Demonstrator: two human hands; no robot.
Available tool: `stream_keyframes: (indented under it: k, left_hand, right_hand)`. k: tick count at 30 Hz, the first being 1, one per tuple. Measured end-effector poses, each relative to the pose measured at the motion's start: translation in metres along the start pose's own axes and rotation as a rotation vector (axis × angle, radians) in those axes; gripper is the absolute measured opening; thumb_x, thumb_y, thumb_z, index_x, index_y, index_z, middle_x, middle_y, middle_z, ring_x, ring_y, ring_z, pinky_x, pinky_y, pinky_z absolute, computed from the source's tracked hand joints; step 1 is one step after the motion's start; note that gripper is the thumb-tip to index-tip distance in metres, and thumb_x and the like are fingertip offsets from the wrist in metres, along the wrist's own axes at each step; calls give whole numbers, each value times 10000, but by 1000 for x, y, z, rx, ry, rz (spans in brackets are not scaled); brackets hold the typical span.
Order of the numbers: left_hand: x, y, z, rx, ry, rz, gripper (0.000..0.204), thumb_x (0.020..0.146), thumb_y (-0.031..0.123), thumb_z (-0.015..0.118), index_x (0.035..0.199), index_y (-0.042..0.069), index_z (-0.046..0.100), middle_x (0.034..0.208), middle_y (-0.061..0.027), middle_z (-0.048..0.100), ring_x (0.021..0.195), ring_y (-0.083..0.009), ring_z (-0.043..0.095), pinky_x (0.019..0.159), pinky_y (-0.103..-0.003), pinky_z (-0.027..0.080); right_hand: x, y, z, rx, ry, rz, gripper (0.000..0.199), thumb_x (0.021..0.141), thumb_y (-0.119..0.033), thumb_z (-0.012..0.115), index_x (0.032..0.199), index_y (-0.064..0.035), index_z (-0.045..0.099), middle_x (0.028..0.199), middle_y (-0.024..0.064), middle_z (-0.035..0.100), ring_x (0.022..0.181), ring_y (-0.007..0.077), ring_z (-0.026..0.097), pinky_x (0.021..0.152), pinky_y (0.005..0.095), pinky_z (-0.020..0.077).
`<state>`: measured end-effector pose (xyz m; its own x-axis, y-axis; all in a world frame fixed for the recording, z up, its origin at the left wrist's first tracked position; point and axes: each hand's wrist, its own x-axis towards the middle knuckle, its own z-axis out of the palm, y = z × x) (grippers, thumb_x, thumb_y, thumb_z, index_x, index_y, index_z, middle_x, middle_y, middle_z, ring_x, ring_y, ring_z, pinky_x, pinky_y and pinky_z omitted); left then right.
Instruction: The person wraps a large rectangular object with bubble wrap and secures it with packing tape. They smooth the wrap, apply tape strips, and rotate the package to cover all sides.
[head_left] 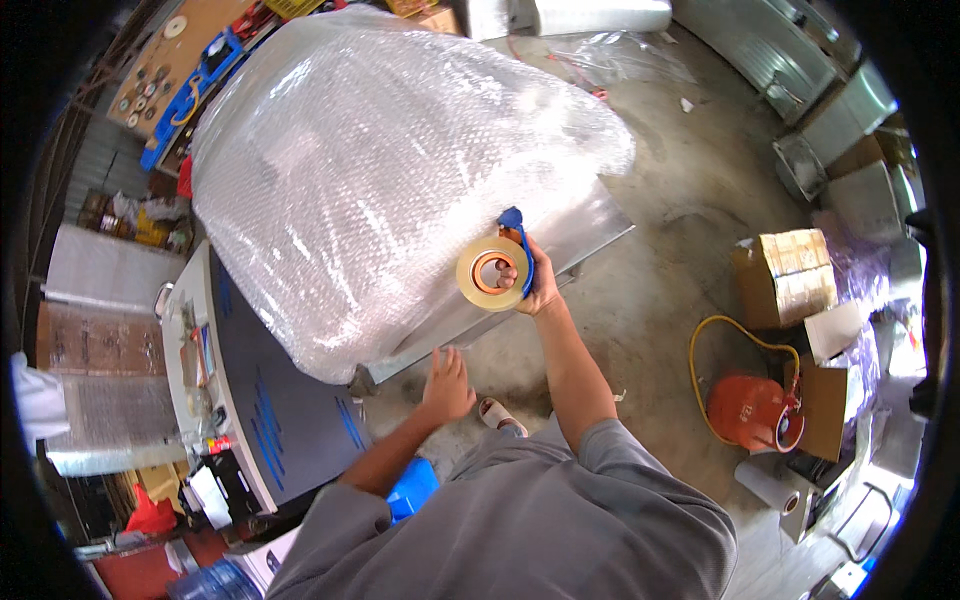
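A large bulky thing lies in front of me under bubble wrap (380, 170), with a bare metal edge (610, 225) showing at its near right side. My right hand (540, 280) grips a blue tape dispenser (527, 245) loaded with a wide roll of clear yellowish packing tape (470, 290), held up over the near side of the wrapped bulk. Some of my fingertips show through the roll's core. Lower and to the left, my left hand (448, 388) is empty, its fingers stretched out near the metal edge; whether they touch it I cannot tell.
At left stands a table with a dark top (290, 400) and small items along its side. A red gas cylinder (752, 412) with a yellow hose and a cardboard box (785, 280) stand at right. Bubble wrap rolls (600, 15) lie at the back.
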<state>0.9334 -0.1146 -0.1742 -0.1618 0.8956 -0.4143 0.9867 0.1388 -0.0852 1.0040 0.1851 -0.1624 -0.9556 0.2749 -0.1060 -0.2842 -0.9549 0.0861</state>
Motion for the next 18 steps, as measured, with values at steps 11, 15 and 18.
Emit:
stream_keyframes:
  k: [11, 15, 18]
  left_hand:
    - [-235, 75, 96, -829, -134, -852, 477, 938, 353, 591, 1262, 8, 648, 1184, -219, 692, 1142, -408, 635, 1127, -573, 338]
    - [-178, 33, -15, -873, 384, -618, 372, 930, 213, 633, 1244, 14, 650, 1218, -226, 663, 1148, -417, 610, 1027, -478, 452]
    - [-122, -26, -101, -581, 764, -285, 380, 903, 148, 669, 1257, 15, 630, 1204, -205, 656, 1136, -385, 611, 975, -476, 473]
  right_hand:
    - [2, 59, 7, -79, 70, -66, 541, 1027, -542, 433, 1134, -51, 634, 797, 168, 640, 537, 229, 549, 521, 359, 493]
    - [6, 53, -1, -100, 47, -80, 533, 1021, -543, 451, 1133, -55, 634, 806, 168, 641, 526, 231, 544, 529, 365, 495]
    - [3, 64, 8, -106, 87, -80, 528, 1024, -538, 447, 1128, -56, 634, 803, 167, 643, 535, 226, 558, 532, 364, 500]
